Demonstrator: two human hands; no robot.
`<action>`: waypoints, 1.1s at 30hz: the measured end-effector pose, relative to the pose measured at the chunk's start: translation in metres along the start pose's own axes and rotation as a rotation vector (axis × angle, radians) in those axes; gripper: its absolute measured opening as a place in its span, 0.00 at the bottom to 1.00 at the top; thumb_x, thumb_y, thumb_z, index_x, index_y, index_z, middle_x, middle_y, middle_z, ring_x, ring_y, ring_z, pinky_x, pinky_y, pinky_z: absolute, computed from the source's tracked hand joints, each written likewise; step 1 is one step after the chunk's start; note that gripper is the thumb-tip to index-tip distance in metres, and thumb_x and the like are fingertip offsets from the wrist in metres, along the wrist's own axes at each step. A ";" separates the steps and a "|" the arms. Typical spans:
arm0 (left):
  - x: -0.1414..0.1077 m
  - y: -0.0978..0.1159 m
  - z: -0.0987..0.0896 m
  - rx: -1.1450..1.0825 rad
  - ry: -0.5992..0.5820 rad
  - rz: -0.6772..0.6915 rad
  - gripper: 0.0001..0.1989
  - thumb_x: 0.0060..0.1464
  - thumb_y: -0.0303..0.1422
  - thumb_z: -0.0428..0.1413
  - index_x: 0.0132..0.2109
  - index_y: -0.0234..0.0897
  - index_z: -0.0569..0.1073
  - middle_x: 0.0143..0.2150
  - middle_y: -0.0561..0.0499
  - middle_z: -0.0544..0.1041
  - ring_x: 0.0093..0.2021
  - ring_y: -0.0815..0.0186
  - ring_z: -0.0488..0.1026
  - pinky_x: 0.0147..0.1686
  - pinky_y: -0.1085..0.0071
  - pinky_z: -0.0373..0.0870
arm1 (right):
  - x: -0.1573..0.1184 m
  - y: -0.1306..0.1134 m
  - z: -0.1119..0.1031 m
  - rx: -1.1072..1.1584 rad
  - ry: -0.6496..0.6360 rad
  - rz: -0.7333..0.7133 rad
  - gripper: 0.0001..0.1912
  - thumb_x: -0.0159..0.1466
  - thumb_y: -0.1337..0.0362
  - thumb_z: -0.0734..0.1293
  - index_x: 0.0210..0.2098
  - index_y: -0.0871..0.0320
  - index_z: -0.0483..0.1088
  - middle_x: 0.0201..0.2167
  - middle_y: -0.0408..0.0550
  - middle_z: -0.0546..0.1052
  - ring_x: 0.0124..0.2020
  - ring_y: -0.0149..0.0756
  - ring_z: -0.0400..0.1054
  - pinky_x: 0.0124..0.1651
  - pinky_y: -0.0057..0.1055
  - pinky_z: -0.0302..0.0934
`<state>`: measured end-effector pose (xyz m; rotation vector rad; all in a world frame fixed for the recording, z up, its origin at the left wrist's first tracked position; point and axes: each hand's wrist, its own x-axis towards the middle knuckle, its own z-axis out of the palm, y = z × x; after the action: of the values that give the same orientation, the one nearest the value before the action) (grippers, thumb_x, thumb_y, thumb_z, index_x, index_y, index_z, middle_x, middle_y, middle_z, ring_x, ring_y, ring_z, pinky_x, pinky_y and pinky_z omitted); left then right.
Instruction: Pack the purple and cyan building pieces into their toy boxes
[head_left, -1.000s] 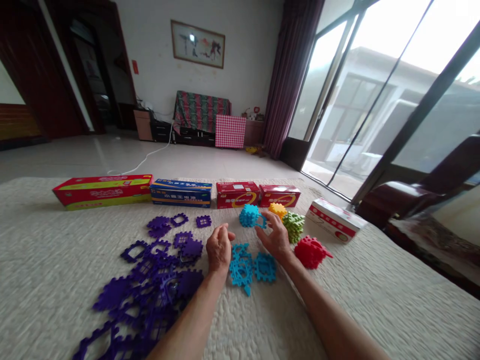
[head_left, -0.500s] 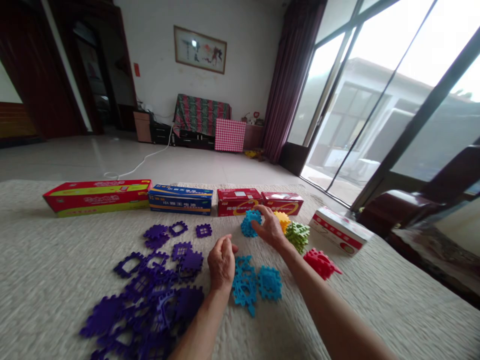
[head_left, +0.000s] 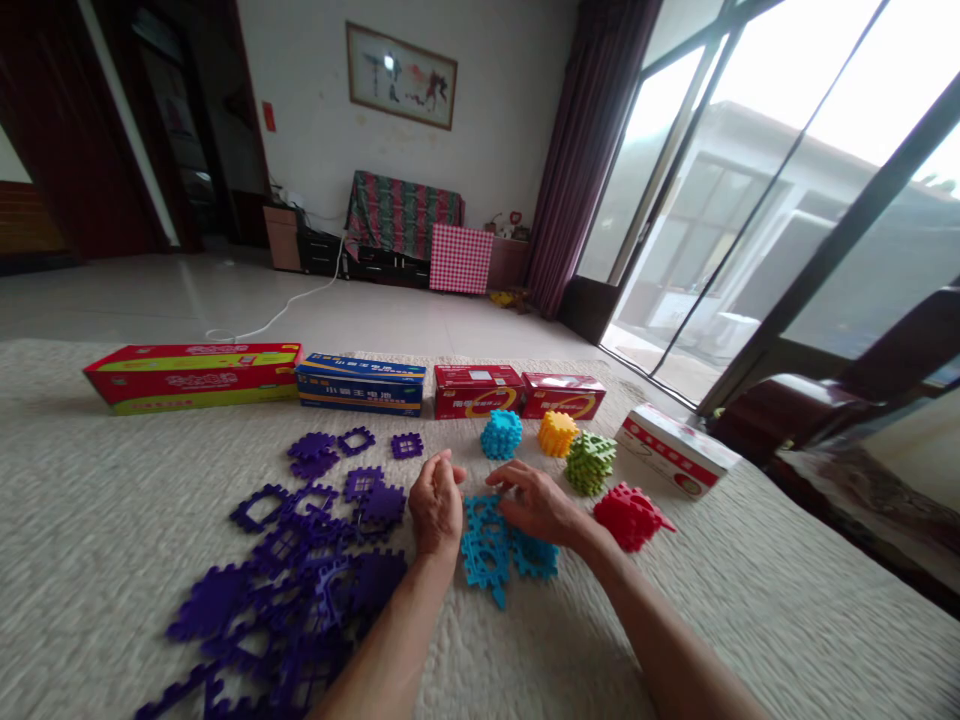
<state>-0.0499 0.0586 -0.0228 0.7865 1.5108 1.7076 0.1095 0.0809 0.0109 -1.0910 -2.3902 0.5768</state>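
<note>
Loose blue pieces (head_left: 486, 562) lie partly beneath one right hand (head_left: 536, 503), fingers bent, pinch impossible to tell; one left hand (head_left: 436, 503), curled, hides its grip; around: four stacks (head_left: 589, 464), five boxes (head_left: 361, 386), overlapping purple pieces (head_left: 214, 602)

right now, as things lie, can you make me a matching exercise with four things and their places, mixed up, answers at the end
Things
1. right hand
2. purple pieces
3. yellow stack
4. blue box

Places
a. between the light-blue stack and the green stack
b. between the long red-and-lime box and a red box
c. at the loose light-blue pieces, hiding part of them from view
d. spread out to the left of the left hand

Right pairs: 1-c, 2-d, 3-a, 4-b
</note>
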 end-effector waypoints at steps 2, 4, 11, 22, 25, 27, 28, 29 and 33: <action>0.000 0.000 0.000 -0.016 0.005 -0.009 0.21 0.54 0.41 0.47 0.47 0.34 0.74 0.29 0.50 0.76 0.24 0.67 0.70 0.26 0.71 0.68 | 0.001 0.000 -0.004 -0.006 -0.028 -0.030 0.22 0.52 0.76 0.62 0.45 0.56 0.72 0.43 0.49 0.75 0.41 0.35 0.70 0.46 0.31 0.63; 0.000 0.000 0.000 -0.023 0.009 -0.011 0.21 0.54 0.41 0.47 0.47 0.34 0.74 0.29 0.50 0.75 0.23 0.67 0.69 0.25 0.72 0.68 | 0.000 0.000 -0.012 -0.020 -0.098 -0.020 0.21 0.53 0.74 0.63 0.45 0.55 0.72 0.44 0.48 0.74 0.42 0.35 0.69 0.47 0.32 0.63; 0.000 0.001 0.001 -0.001 0.001 -0.013 0.19 0.53 0.40 0.47 0.46 0.36 0.74 0.28 0.51 0.75 0.22 0.69 0.69 0.26 0.73 0.67 | -0.016 -0.013 -0.040 -0.158 -0.391 0.191 0.33 0.45 0.59 0.75 0.50 0.53 0.68 0.45 0.50 0.71 0.43 0.42 0.68 0.49 0.39 0.64; 0.002 -0.003 0.001 0.042 -0.015 -0.008 0.18 0.54 0.41 0.48 0.46 0.38 0.74 0.29 0.51 0.76 0.28 0.66 0.73 0.30 0.72 0.68 | -0.018 -0.038 -0.028 -0.327 -0.434 0.208 0.32 0.41 0.65 0.75 0.47 0.57 0.69 0.42 0.52 0.69 0.39 0.42 0.67 0.43 0.38 0.63; 0.003 -0.005 0.002 0.063 -0.023 0.018 0.18 0.54 0.41 0.47 0.45 0.38 0.75 0.29 0.51 0.77 0.29 0.65 0.74 0.30 0.71 0.68 | -0.016 -0.033 -0.027 -0.263 -0.370 0.134 0.26 0.43 0.67 0.73 0.43 0.55 0.71 0.40 0.50 0.71 0.38 0.41 0.68 0.42 0.36 0.63; 0.004 -0.005 0.002 0.078 -0.026 0.030 0.18 0.54 0.41 0.47 0.45 0.38 0.75 0.29 0.51 0.77 0.29 0.65 0.74 0.30 0.71 0.68 | -0.015 -0.027 -0.027 -0.227 -0.348 0.071 0.21 0.46 0.67 0.71 0.41 0.53 0.72 0.38 0.48 0.72 0.36 0.39 0.69 0.41 0.34 0.64; 0.004 -0.005 0.002 0.083 -0.026 0.032 0.18 0.55 0.40 0.47 0.45 0.38 0.75 0.29 0.51 0.77 0.28 0.65 0.74 0.30 0.71 0.68 | -0.015 -0.024 -0.028 -0.210 -0.339 0.042 0.19 0.47 0.66 0.71 0.40 0.52 0.72 0.37 0.48 0.73 0.36 0.38 0.69 0.40 0.33 0.64; 0.004 -0.004 0.002 0.086 -0.028 0.030 0.18 0.55 0.41 0.47 0.45 0.38 0.75 0.29 0.51 0.77 0.28 0.65 0.73 0.30 0.71 0.68 | -0.015 -0.022 -0.028 -0.197 -0.329 0.021 0.18 0.48 0.66 0.70 0.40 0.52 0.72 0.37 0.47 0.74 0.35 0.38 0.69 0.39 0.33 0.64; 0.002 -0.002 0.001 0.091 -0.036 0.029 0.18 0.55 0.41 0.47 0.45 0.37 0.75 0.29 0.50 0.77 0.28 0.65 0.73 0.30 0.71 0.68 | -0.015 -0.020 -0.036 -0.158 -0.301 0.013 0.18 0.49 0.68 0.69 0.41 0.53 0.73 0.38 0.46 0.75 0.36 0.36 0.70 0.41 0.32 0.65</action>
<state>-0.0500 0.0615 -0.0248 0.8859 1.5687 1.6455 0.1264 0.0634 0.0475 -1.1550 -2.7296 0.6015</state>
